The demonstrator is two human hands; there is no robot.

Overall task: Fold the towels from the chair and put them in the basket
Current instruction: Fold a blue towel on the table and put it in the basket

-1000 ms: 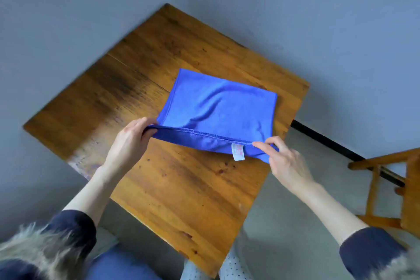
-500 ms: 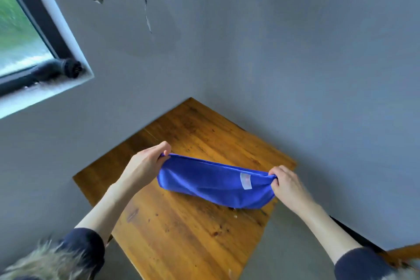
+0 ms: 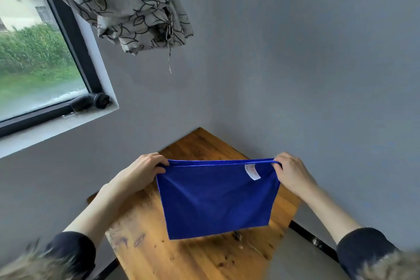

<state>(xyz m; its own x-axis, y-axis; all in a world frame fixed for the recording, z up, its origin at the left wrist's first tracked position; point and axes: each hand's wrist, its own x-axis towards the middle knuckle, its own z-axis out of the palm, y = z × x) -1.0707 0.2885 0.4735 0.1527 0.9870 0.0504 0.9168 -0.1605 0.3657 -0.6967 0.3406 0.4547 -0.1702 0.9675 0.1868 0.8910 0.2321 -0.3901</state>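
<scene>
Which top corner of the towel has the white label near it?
The corner pinched by the right hand; the label hangs just beside it, far from the left hand.

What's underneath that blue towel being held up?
The wooden table lies below the hanging blue towel; the stretch of tabletop behind the cloth is hidden.

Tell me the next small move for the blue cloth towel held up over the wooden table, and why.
Probably lower the blue cloth towel back onto the wooden table for another fold. The left hand and right hand each pinch a top corner, the towel hangs taut and clear of the tabletop, already doubled along its top edge, and no basket is in view.
</scene>
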